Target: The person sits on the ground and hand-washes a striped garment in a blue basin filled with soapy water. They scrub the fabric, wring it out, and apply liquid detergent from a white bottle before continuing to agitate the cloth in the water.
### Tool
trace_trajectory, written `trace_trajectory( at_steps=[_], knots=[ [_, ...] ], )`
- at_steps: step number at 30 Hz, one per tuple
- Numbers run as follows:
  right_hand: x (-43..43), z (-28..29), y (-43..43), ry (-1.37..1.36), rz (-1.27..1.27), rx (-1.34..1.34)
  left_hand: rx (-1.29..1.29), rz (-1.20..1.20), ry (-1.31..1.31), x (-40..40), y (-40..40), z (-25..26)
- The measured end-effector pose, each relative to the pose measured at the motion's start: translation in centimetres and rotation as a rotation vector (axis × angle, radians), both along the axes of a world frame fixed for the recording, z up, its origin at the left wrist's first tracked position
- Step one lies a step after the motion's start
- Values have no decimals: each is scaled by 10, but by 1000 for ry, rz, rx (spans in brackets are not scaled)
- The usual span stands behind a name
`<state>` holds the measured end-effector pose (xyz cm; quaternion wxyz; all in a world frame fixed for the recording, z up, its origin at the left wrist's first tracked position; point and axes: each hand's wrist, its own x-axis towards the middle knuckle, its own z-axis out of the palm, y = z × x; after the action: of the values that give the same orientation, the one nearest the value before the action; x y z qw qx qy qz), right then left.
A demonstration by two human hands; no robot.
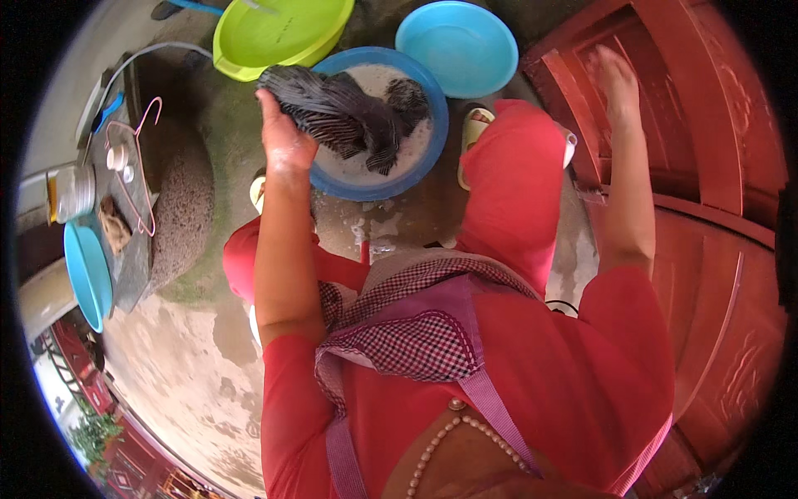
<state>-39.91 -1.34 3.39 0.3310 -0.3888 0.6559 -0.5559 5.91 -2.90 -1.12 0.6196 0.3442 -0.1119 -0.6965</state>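
Note:
My left hand (285, 137) grips one end of a wet, dark striped cloth (349, 112), lifting it at the left rim of a blue basin (437, 134). The cloth's other end hangs down over whitish, sudsy water (349, 171), and a dark bunch of fabric (406, 100) sits in the suds on the right. Raised well to the right, away from the basin, my right hand (614, 72) holds nothing that I can see. It is blurred, and its fingers look extended, but whether they are apart is unclear.
Behind the blue basin stand a lime-green basin (280, 31) and a light-blue basin (458, 50). On the left, a stone ledge (134, 274) bears a pink hanger (140, 168), a brown cloth (113, 224) and small containers. A red wooden door (698, 262) rises close on my right.

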Motion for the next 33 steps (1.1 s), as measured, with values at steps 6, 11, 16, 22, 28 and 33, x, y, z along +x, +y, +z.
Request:
trace_trajectory(
  at_steps=[6, 11, 16, 22, 28, 33],
  knots=[
    [-137, -202, 155, 342, -189, 242, 26, -172, -117, -2, 1, -11],
    [-77, -270, 159, -166, -155, 501, 132, -160, -259, 15, -3, -21],
    [-53, -281, 76, -327, -196, 334, 131, -159, -264, 15, 2, -17],
    [-20, -253, 24, -365, -104, 261, 57, -115, -53, 27, 1, -18],
    [-6, -145, 36, -190, 221, 308, -68, -106, 295, 25, 9, 4],
    [51, -3, -10, 183, 533, 226, -49, -160, 390, 28, 12, 3]
  ],
)
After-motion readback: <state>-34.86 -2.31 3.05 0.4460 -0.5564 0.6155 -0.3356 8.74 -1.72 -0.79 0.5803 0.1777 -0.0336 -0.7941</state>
